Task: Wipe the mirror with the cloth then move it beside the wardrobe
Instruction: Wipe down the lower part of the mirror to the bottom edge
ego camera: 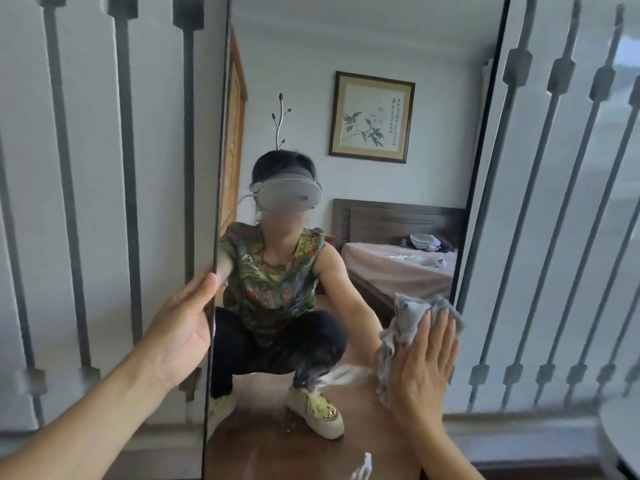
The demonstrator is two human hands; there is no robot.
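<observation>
The cloth [408,327] at lower right is grey. The mirror [346,98] frame is black. The wall panel [104,168] at left is white with grey vertical bars.

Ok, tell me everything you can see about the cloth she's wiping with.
The cloth is grey, soft-looking fabric, crumpled and bunched into folds rather than spread flat. It sits low on the right side of the mirror, close to its dark right edge, pressed against the glass by the flat palm of the right hand. The fingers cover its right part; loose folds stick out above the fingertips and hang down on the hand's left. Whether it is damp cannot be told, though pale streaks mark the glass beside it.
</observation>
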